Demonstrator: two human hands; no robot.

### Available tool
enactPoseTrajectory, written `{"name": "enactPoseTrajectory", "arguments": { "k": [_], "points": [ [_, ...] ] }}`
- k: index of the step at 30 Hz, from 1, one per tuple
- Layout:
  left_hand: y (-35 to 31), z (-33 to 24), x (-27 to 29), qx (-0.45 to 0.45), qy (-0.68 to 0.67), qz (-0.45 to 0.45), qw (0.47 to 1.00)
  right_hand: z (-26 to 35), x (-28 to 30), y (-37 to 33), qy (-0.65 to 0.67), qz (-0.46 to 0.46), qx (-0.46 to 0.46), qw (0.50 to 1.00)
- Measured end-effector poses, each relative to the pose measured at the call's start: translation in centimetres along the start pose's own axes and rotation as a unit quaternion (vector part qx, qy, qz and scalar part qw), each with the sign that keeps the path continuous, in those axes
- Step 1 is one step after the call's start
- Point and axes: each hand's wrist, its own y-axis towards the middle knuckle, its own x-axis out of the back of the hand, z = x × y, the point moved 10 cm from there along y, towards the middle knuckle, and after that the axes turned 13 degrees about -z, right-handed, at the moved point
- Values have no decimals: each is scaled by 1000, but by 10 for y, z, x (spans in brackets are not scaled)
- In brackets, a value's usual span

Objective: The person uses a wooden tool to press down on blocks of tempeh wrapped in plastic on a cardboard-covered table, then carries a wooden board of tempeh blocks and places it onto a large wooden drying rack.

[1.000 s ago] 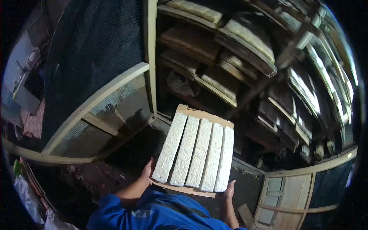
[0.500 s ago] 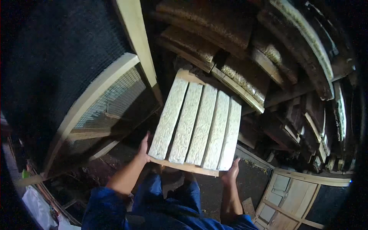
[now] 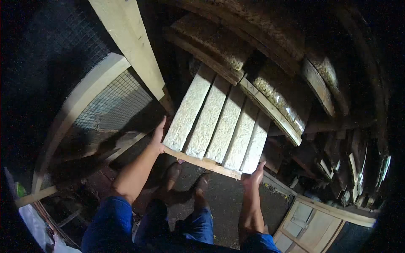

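Observation:
Between my hands is a wooden board (image 3: 202,162) bearing several long, whitish, grainy slabs (image 3: 217,116) that look like tempeh, laid side by side with narrow gaps. My left hand (image 3: 158,137) grips the board's near left corner, thumb up along the side. At the near right corner, my right hand (image 3: 254,175) is closed round the edge; its fingers underneath are hidden. The far end of the board reaches under loaded shelf boards (image 3: 270,111), whose shadow falls across the slabs.
More loaded boards (image 3: 202,52) are stacked on the rack above and to the right. On the left stands a wooden-framed mesh door (image 3: 112,99) beside a pale post (image 3: 135,42). A wooden panel (image 3: 310,221) is at lower right, and white bags (image 3: 36,225) lie at lower left.
Both hands have moved the board forward, its far end passing beneath the shelf boards. My feet now show below it.

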Motion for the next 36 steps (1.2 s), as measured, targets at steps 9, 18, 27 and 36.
{"name": "enactPoseTrajectory", "arguments": {
  "k": [9,18,27,36],
  "points": [
    [48,-11,-5,23,-35,42,998,2,-19,34,-25,11,12,1000],
    [23,26,14,21,-250,209,945,-14,9,21,27,153,-5,988],
    [31,52,44,-101,-287,160,939,-31,22,39,-132,164,90,973],
    [52,14,3,-121,-280,190,933,-24,-27,73,-48,179,65,981]
  ]
}}
